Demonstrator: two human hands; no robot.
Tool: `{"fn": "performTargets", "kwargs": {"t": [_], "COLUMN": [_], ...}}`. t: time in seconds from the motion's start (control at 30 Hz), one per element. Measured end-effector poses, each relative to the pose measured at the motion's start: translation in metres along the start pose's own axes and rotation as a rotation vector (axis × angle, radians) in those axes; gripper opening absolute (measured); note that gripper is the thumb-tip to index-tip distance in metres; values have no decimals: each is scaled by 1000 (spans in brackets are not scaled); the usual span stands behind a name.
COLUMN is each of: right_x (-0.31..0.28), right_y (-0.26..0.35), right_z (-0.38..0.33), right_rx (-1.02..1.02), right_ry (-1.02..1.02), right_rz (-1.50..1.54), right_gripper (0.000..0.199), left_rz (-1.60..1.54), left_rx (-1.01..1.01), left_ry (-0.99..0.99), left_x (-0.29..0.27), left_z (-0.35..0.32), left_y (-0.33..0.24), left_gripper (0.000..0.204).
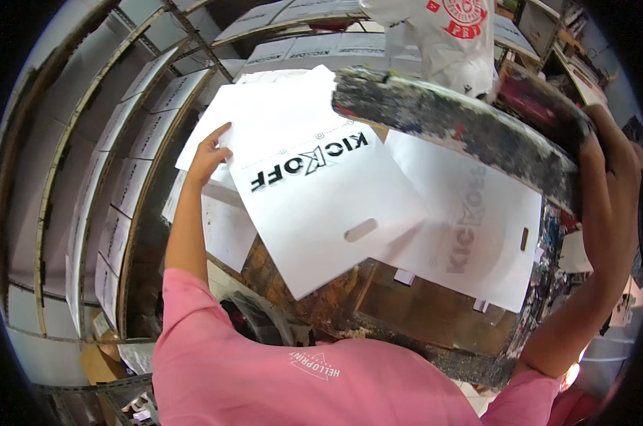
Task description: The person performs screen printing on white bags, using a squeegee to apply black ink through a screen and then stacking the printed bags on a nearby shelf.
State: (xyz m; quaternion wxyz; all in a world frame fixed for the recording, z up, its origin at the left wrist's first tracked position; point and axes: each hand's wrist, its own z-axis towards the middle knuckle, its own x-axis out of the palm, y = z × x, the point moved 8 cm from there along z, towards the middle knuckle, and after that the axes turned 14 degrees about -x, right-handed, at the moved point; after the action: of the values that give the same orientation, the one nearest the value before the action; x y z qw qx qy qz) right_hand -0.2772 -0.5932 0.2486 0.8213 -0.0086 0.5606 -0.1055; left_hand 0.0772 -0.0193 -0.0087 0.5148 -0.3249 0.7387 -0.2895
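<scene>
Bag (318,216), white with black lettering

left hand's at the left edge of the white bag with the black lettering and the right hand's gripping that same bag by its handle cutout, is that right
Not quite: the right hand is gripping the right end of the paint-crusted screen-printing frame, as the head view shows. The left hand is at the left edge of the white bag.

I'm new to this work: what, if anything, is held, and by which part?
The right hand holds the ink-stained printing frame by its right end. The left hand is at the white die-cut bag's left edge; whether it grips cannot be told.
</scene>
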Motion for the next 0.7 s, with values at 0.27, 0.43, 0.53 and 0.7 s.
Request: {"fn": "performTargets", "kwargs": {"t": [0.27, 0.43, 0.53, 0.7], "right_x": [-7, 6, 46, 126], "right_y": [14, 33, 69, 112], "right_z": [-7, -43, -96, -170], "right_rx": [-117, -63, -55, -301], "right_ry": [-332, -273, -113, 219], "right_rz": [28, 113, 100, 335], "right_gripper": [49, 63, 84, 46], "left_rz": [637, -608, -1266, -1198], "left_rx": [495, 386, 220, -348], "left_ry": [-811, 716, 967, 781], "left_x": [10, 225, 250, 308], "left_z": [-39, -263, -330, -334], "left_y": [-91, -139, -152, -44], "left_gripper": [84, 91, 109, 116]}}
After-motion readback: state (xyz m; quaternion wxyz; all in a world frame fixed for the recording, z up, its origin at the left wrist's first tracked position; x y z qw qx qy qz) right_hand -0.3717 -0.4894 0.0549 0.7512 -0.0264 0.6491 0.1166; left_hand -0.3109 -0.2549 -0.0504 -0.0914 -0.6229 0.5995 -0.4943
